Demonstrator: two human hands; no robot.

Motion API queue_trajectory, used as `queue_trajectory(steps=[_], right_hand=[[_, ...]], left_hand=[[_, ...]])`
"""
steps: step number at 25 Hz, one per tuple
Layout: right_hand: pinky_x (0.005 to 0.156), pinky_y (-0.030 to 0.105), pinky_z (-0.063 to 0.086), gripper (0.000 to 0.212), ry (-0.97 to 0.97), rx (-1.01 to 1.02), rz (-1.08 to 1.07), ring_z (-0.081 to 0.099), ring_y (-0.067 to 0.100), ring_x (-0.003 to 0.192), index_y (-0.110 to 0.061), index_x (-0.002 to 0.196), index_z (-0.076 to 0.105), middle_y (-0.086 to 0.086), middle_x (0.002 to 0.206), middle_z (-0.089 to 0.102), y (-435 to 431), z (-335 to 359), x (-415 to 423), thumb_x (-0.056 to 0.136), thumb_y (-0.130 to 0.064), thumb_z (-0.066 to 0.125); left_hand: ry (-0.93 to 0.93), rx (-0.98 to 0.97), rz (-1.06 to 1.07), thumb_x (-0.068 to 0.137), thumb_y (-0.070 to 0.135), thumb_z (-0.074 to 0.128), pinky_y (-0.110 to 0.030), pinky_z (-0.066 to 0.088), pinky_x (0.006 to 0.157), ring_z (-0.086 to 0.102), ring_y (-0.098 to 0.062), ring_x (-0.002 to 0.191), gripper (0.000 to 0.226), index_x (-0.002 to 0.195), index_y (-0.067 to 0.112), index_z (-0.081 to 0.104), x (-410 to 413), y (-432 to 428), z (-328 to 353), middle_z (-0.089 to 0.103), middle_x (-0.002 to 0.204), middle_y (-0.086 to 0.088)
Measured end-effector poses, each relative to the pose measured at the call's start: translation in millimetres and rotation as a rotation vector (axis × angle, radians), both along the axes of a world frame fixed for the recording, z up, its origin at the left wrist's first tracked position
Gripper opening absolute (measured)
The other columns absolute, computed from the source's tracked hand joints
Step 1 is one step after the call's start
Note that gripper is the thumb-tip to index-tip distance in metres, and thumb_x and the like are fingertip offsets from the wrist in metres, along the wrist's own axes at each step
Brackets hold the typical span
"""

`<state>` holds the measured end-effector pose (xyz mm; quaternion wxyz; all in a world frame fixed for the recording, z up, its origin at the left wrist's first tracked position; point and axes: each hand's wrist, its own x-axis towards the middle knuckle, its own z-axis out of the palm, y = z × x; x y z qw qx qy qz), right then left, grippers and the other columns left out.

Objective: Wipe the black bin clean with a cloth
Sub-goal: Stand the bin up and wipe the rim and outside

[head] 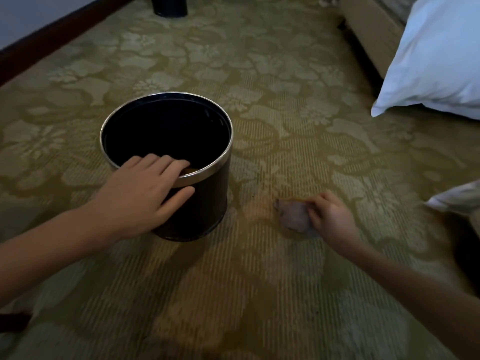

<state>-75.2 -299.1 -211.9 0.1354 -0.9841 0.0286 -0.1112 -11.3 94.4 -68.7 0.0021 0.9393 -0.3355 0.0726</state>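
On the flowered carpet [259, 281] the black bin [207, 203] stands upright at near left, the left hand [145, 193] clasping its rim, while the right hand [332, 219] pinches the cloth [296, 216] to its right; wiping seems not begun, so the cloth must next reach the bin.

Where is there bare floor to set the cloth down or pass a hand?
Bare carpet: the near foreground, the stretch beyond the black bin to the dark cylinder, and a narrower strip between bin and cloth. Crowded: the right edge by the white pillow, and the bin's near rim, where the left hand grips. The right hand holds the cloth.
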Motion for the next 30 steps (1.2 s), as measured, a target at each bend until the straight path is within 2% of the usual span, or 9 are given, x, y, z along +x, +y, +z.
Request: queue_trajectory(steps=[3, 5, 8, 12, 13, 16, 18, 23, 30], right_hand=[[0.068, 0.037, 0.049, 0.009, 0.035, 0.075, -0.135, 0.054, 0.024, 0.083, -0.008, 0.101, 0.061, 0.008, 0.098, 0.056, 22.5, -14.9, 12.2, 0.092, -0.008, 0.058], [0.076, 0.035, 0.048, 0.009, 0.101, 0.159, -0.158, 0.052, 0.021, 0.089, -0.010, 0.103, 0.057, 0.008, 0.104, 0.055, 45.7, -31.0, 8.1, 0.097, -0.011, 0.051], [0.094, 0.038, 0.049, 0.026, 0.154, 0.091, -0.057, 0.054, 0.028, 0.112, -0.005, 0.116, 0.059, 0.012, 0.119, 0.059, 58.2, -47.0, 2.3, 0.098, -0.022, 0.052], [0.089, 0.034, 0.051, 0.046, 0.204, 0.033, 0.006, 0.053, 0.027, 0.117, -0.005, 0.123, 0.057, 0.010, 0.124, 0.058, 49.3, -41.5, 6.5, 0.095, -0.042, 0.057], [0.092, 0.035, 0.050, 0.050, 0.227, 0.023, 0.012, 0.051, 0.027, 0.120, -0.005, 0.126, 0.056, 0.010, 0.127, 0.056, 48.6, -41.3, 5.8, 0.095, -0.044, 0.057], [0.108, 0.035, 0.039, 0.052, 0.281, -0.031, 0.021, 0.039, 0.029, 0.136, -0.006, 0.138, 0.046, 0.011, 0.145, 0.044, 49.2, -44.0, 4.4, 0.098, -0.038, 0.052], [0.113, 0.035, 0.034, 0.050, 0.302, -0.044, 0.018, 0.033, 0.027, 0.140, -0.008, 0.141, 0.042, 0.010, 0.153, 0.037, 48.7, -43.3, 3.9, 0.100, -0.035, 0.048], [0.118, 0.039, 0.028, 0.054, 0.349, -0.067, 0.012, 0.025, 0.028, 0.147, -0.009, 0.147, 0.036, 0.011, 0.160, 0.028, 49.1, -43.9, 2.4, 0.101, -0.036, 0.045], [0.119, 0.041, 0.027, 0.050, 0.355, -0.113, 0.038, 0.030, 0.028, 0.144, -0.009, 0.143, 0.041, 0.012, 0.158, 0.032, 42.0, -38.6, 7.3, 0.098, -0.032, 0.044]], left_hand=[[-0.029, -0.013, 0.000, 0.095, 0.056, 0.023, -0.041, 0.047, 0.084, 0.061, -0.026, 0.106, 0.064, 0.130, 0.013, 0.055, -1.0, -1.9, -5.6, 0.064, 0.118, -0.003], [-0.028, -0.018, 0.007, 0.095, 0.057, 0.022, -0.042, 0.048, 0.084, 0.061, -0.027, 0.107, 0.066, 0.131, 0.013, 0.056, -1.3, -2.7, -6.4, 0.064, 0.123, -0.004], [-0.028, -0.015, -0.004, 0.095, 0.061, 0.018, -0.046, 0.050, 0.084, 0.062, -0.031, 0.108, 0.073, 0.132, 0.010, 0.056, 0.8, -2.7, -8.1, 0.063, 0.127, -0.008], [-0.018, 0.004, 0.006, 0.094, 0.065, 0.015, -0.051, 0.051, 0.083, 0.063, -0.035, 0.108, 0.080, 0.132, 0.007, 0.056, 4.0, -2.8, -13.4, 0.062, 0.127, -0.012], [-0.018, 0.003, 0.012, 0.094, 0.065, 0.015, -0.051, 0.051, 0.083, 0.063, -0.035, 0.107, 0.080, 0.132, 0.007, 0.055, 4.2, -2.9, -13.9, 0.062, 0.127, -0.012], [-0.012, 0.002, 0.032, 0.094, 0.065, 0.017, -0.049, 0.050, 0.083, 0.063, -0.034, 0.106, 0.077, 0.133, 0.009, 0.054, 4.3, -1.1, -14.8, 0.061, 0.128, -0.010], [0.001, 0.000, 0.029, 0.094, 0.065, 0.018, -0.048, 0.050, 0.083, 0.062, -0.032, 0.106, 0.075, 0.133, 0.011, 0.052, 5.3, -0.1, -15.5, 0.061, 0.128, -0.008], [-0.008, -0.008, 0.023, 0.093, 0.066, 0.019, -0.046, 0.049, 0.083, 0.062, -0.030, 0.106, 0.073, 0.132, 0.014, 0.052, 7.9, 1.9, -18.2, 0.060, 0.127, -0.006], [-0.003, -0.017, 0.007, 0.094, 0.066, 0.014, -0.048, 0.053, 0.080, 0.065, -0.032, 0.101, 0.081, 0.128, 0.008, 0.059, 3.1, -2.9, -10.1, 0.065, 0.122, -0.010]])
